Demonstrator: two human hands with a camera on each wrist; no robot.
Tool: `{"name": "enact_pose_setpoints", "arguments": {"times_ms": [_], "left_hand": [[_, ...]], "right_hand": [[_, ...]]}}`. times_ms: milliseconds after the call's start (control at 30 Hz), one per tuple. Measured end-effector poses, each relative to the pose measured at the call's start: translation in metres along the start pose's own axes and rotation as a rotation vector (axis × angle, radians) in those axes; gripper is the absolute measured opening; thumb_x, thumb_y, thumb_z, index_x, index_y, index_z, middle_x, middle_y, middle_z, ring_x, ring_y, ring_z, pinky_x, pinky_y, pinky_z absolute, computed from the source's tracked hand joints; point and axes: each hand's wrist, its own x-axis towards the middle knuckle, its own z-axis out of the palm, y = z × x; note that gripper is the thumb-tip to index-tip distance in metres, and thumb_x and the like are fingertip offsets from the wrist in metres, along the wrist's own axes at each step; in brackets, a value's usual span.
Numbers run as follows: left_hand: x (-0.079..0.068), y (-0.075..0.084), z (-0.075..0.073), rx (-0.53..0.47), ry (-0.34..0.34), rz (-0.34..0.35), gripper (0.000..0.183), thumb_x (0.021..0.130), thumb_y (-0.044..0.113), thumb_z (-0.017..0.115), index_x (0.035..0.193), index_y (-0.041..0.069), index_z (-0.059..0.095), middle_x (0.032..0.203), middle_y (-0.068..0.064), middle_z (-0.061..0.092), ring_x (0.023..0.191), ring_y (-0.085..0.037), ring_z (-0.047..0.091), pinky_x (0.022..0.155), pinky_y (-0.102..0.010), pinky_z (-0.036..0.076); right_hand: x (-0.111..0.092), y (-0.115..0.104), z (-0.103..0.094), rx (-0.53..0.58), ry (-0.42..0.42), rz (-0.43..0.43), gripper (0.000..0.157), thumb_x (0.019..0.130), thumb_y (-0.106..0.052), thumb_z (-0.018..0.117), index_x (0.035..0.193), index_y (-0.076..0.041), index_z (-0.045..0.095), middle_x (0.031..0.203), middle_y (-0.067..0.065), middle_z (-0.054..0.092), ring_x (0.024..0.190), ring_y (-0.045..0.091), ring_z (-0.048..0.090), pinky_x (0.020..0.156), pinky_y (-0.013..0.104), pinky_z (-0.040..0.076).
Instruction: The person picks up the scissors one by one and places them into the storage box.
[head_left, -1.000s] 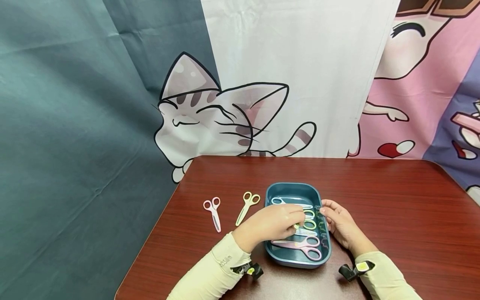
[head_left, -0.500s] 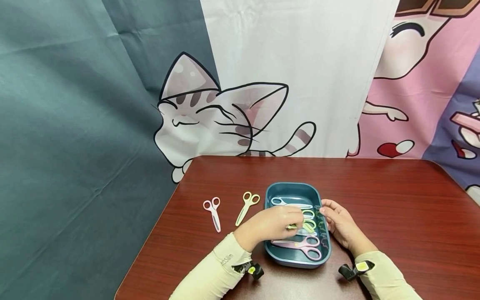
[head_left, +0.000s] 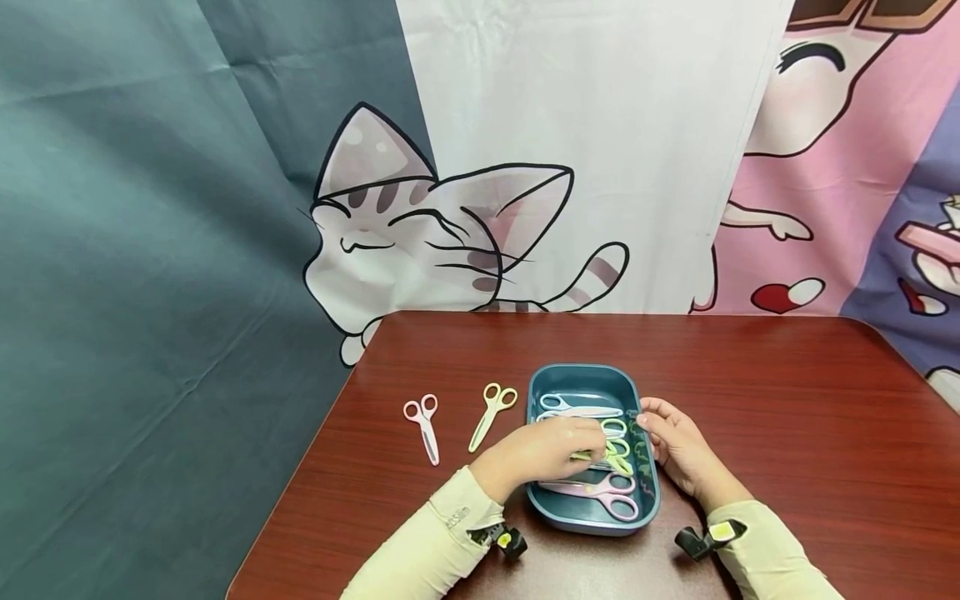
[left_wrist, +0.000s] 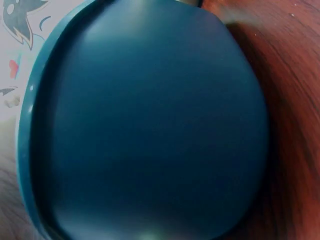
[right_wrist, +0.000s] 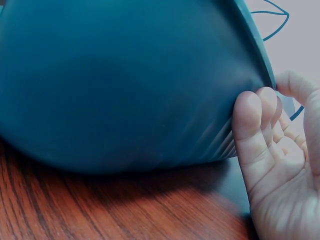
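Observation:
My left hand reaches over the blue bin and pinches yellow-green scissors, whose handle loops stick out right of the fingertips; the blades are mostly hidden under the hand. Light blue scissors lie toward the bin's far end and pink scissors near its front. Another green handle loop shows beside the fingers. At the bin's right side my right hand grips the rim, thumb over the edge. Its fingers press the outer wall in the right wrist view. The left wrist view shows only the bin's outer wall, no hand.
Left of the bin, pale yellow scissors and pink-and-white scissors lie on the reddish-brown table. Behind the table hangs a cloth backdrop with cartoon prints.
The yellow-green scissors in my left hand have turned and shifted slightly toward the front of the bin. My right hand keeps its place on the rim.

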Motion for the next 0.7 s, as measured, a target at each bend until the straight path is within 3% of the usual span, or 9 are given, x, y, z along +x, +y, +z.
{"name": "enact_pose_setpoints", "arguments": {"times_ms": [233,433,700], "left_hand": [[-0.004,0.002,-0.003,0.036,-0.109,-0.105,0.009,0.089,0.006,0.068,0.092,0.015,0.066,0.095,0.007,0.058,0.084,-0.003,0.053,0.078,-0.009,0.040],[-0.010,0.002,-0.002,0.079,-0.178,-0.162,0.012,0.088,0.009,0.071,0.098,0.016,0.071,0.103,0.007,0.061,0.088,-0.002,0.054,0.081,-0.009,0.042],[-0.012,0.003,-0.001,0.197,-0.255,-0.215,0.014,0.088,0.009,0.074,0.099,0.017,0.073,0.097,0.006,0.059,0.086,-0.003,0.055,0.078,-0.010,0.043]], "right_hand": [[0.000,-0.001,0.002,-0.006,0.007,0.005,0.015,0.103,0.001,0.046,0.113,-0.008,0.053,0.085,-0.004,0.067,0.071,0.007,0.067,0.059,0.022,0.056],[0.000,-0.001,0.001,0.006,0.000,0.004,0.016,0.103,0.001,0.046,0.113,-0.008,0.053,0.087,-0.003,0.068,0.072,0.007,0.067,0.060,0.022,0.057],[0.000,-0.001,0.001,0.012,-0.008,0.004,0.016,0.103,0.002,0.044,0.114,-0.008,0.052,0.087,-0.002,0.069,0.071,0.007,0.067,0.059,0.022,0.057]]}}
